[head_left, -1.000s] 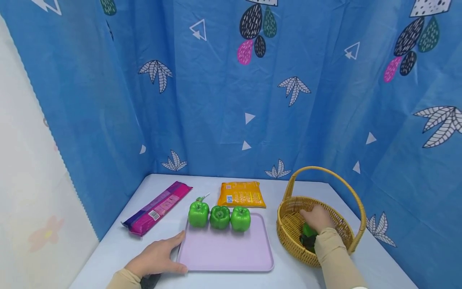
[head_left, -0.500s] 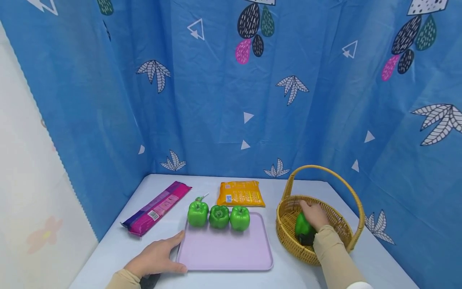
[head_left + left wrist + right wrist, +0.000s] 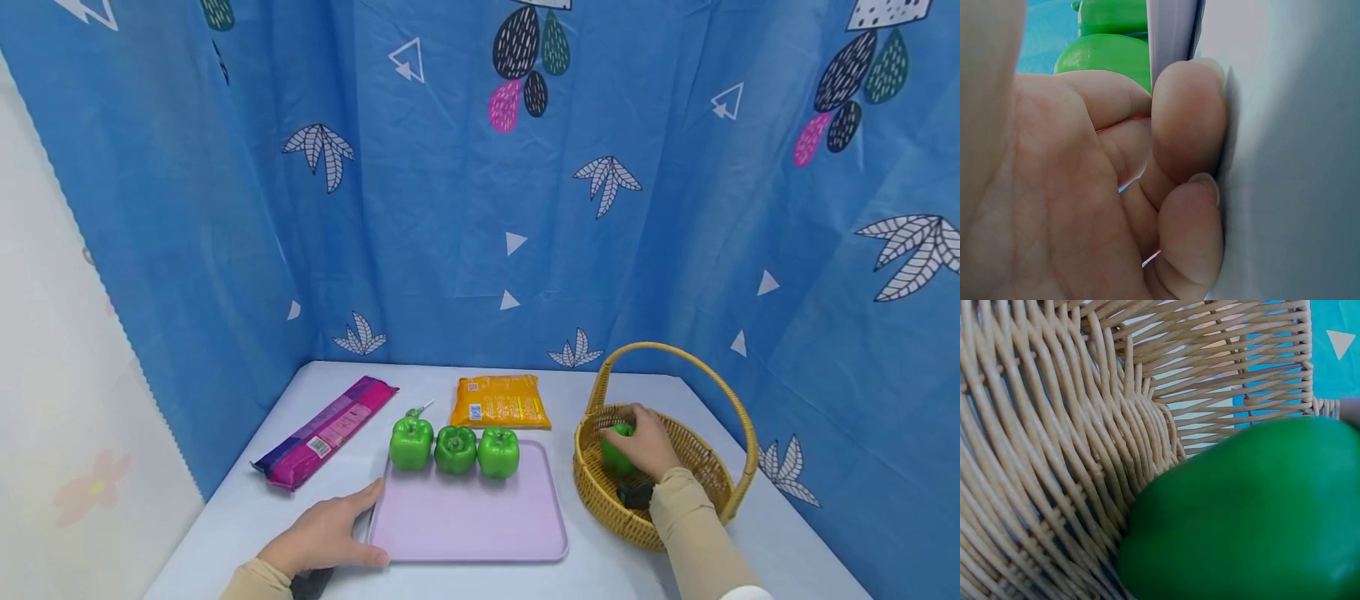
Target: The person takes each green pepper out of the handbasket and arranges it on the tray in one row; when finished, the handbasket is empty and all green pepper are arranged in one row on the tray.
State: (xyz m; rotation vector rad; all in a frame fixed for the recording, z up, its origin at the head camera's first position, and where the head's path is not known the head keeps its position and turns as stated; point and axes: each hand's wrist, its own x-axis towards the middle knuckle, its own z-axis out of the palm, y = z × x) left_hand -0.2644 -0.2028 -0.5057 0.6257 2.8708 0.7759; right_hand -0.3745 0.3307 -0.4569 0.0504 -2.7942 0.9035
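Note:
In the head view, my right hand (image 3: 651, 442) is inside the wicker basket (image 3: 609, 510), its thumb and fingers gripping a green bell pepper (image 3: 617, 457). That bell pepper (image 3: 1241, 519) fills the lower right of the right wrist view, close to the woven basket wall (image 3: 1054, 456). My left hand (image 3: 322, 529) rests at the left edge of the lilac tray (image 3: 465, 525), thumb near its front corner and fingers along its side. The left wrist view shows the fingertips (image 3: 1188, 119) against the white tabletop. Three green bell peppers (image 3: 455, 451) stand in a row along the tray's back edge.
Behind the tray lies an orange packet (image 3: 501, 402). A long pink and purple packet (image 3: 326, 433) lies at the back left. The basket's tall handle (image 3: 738, 408) arches over the right arm. A blue patterned curtain (image 3: 450, 208) surrounds the white table (image 3: 225, 542).
My right hand has shifted slightly leftward and up inside the basket, bringing the bell pepper with it towards the basket's left side. The left hand and tray stay in place.

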